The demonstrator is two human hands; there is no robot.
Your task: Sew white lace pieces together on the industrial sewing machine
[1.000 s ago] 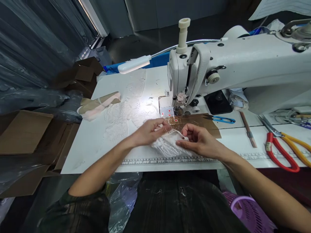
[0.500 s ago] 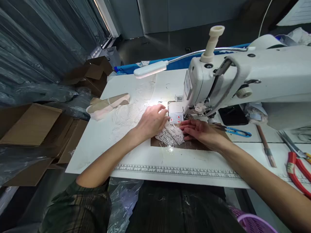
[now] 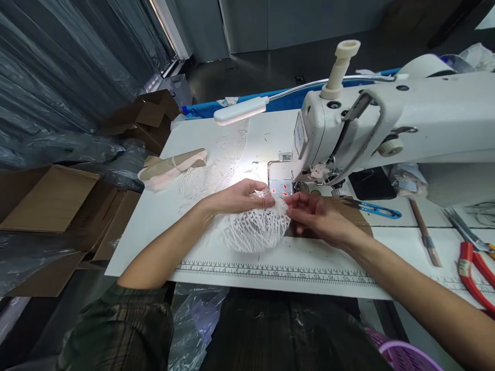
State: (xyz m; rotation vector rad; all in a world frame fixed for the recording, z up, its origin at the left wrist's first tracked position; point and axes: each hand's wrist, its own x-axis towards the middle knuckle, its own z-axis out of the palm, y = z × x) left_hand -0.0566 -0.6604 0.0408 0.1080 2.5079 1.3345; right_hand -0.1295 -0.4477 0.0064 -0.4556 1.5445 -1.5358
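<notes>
A piece of white lace [image 3: 255, 231] hangs between my two hands, just in front of the needle area of the white sewing machine [image 3: 433, 113]. My left hand [image 3: 247, 197] pinches its upper edge, thumb on top. At the lace's right edge, my right hand [image 3: 311, 212] grips with thumb and fingertips. Beneath my right hand lies a flat brown sheet [image 3: 353, 219], partly covered. More white lace [image 3: 211, 178] is spread flat on the table to the left of my left hand.
On the white table [image 3: 154, 242] lie a rolled bundle [image 3: 174, 166], blue thread snips [image 3: 379, 210], a brush [image 3: 424, 234], red-handled scissors [image 3: 469, 268] and a black phone-like slab [image 3: 371, 184]. A lamp [image 3: 240, 111] hangs overhead. Cardboard boxes [image 3: 54, 198] stand left.
My left hand has turned and now pinches the lace from above. The lace, bunched on the brown sheet before, is lifted and opened out toward me and the left.
</notes>
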